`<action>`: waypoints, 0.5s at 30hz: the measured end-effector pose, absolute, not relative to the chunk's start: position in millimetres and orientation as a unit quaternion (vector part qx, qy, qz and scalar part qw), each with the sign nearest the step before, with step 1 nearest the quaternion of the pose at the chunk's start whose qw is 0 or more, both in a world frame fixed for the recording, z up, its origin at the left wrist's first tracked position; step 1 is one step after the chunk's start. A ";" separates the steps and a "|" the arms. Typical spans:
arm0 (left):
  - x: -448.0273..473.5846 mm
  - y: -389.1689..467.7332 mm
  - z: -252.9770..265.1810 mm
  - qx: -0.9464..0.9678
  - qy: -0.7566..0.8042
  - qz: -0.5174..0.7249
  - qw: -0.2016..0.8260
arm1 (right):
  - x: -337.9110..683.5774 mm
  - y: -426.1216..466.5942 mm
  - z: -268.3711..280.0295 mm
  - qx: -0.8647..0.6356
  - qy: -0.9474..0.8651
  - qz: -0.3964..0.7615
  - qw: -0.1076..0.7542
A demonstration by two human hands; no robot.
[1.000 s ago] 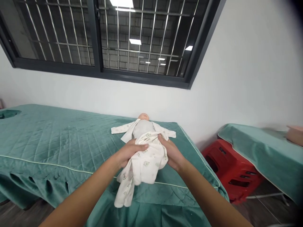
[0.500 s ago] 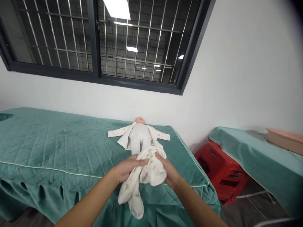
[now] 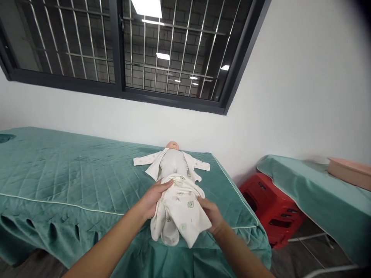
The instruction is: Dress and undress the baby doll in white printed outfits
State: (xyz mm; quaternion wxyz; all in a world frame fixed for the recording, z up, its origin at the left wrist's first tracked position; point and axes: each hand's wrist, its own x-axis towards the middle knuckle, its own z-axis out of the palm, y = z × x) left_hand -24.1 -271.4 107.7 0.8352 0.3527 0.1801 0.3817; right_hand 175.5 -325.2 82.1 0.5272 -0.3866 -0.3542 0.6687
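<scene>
White paint covers the wall (image 3: 304,85) before us, and below it stretches a bed (image 3: 72,166) spread with green quilted fabric, its edge piped in a paler line and its skirt gathered. Above the bed is a dark-framed window (image 3: 118,50) with metal bars and reflected ceiling lights. To our right, a table (image 3: 313,193) draped in green cloth stands apart from the bed, with a red plastic stool (image 3: 278,216) between them, partly under the drape, and a pink basin (image 3: 352,173) on top. Near the bed's right end a doll (image 3: 174,164) lies on its back, head toward the wall, in a white printed shirt (image 3: 152,164) that hangs open, both sleeves stretched sideways. Over the doll's legs, at the bed's near edge, we hold a white garment (image 3: 181,208) with small green prints, bunched, its lower folds hanging toward us. Our left hand (image 3: 153,197) pinches its upper left edge, thumb on top and the other fingers mostly hidden beneath. Our right hand (image 3: 211,214) grips the garment's right side, thumb against the cloth; we cannot tell how the hidden fingers lie.
</scene>
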 end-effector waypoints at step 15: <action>-1.9 -239.8 75.1 0.719 0.423 0.284 0.473 | 174.0 -321.5 22.9 -0.541 -0.426 0.573 0.445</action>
